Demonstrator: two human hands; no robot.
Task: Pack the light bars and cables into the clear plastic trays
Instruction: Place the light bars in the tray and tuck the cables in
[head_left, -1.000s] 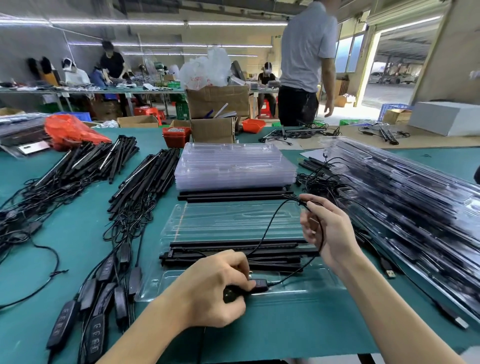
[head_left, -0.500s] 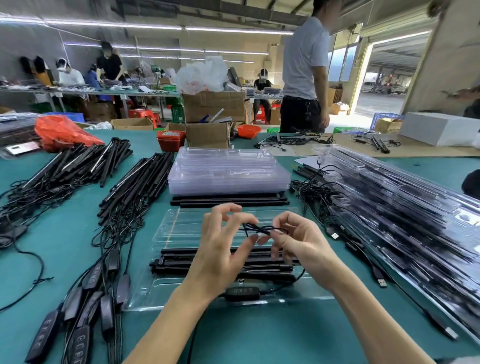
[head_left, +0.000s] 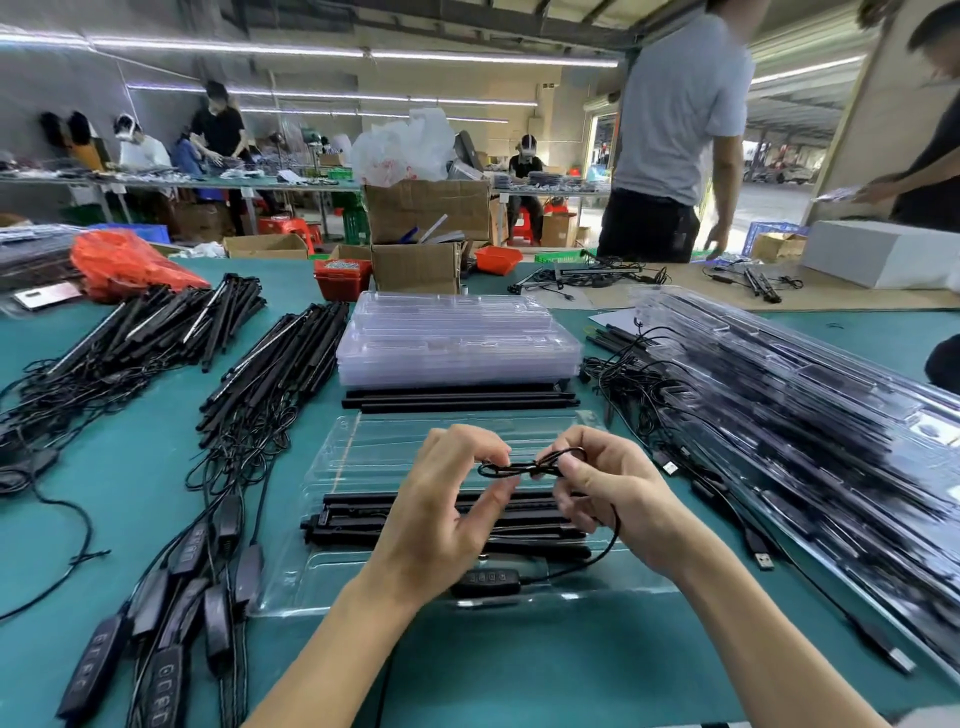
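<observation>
Pinching a thin black cable (head_left: 524, 467) at chest height above the open clear tray (head_left: 332, 467): left hand (head_left: 441, 514) with thumb and forefinger closed on the left end of a small flattened coil, other fingers arched loosely; right hand (head_left: 618, 499) with fingertips curled round the coil's right end, where a small loop stood up. Glossy, narrow and wound into a short bundle between the two hands, with a free strand dropped from under the right hand, curved down and left, and joined to a black inline controller (head_left: 485, 581) with small buttons, lying in the tray's near compartment. Held above black light bars (head_left: 358, 519), laid lengthwise across the tray's middle, partly hidden behind both hands. Tray itself transparent, ribbed in its far half, resting flat on the green surface (head_left: 519, 675).

Just beyond the tray, a few more black bars (head_left: 457, 401) lying crosswise, and behind them a stack of empty clear trays (head_left: 457, 343). To the left, heaps of unpacked bars with tangled cables (head_left: 270, 374) and a row of controllers near the surface's edge. To the right, a long slanted pile of filled trays (head_left: 810, 415), loose cable ends and a USB plug (head_left: 762, 560) beside it.
</observation>
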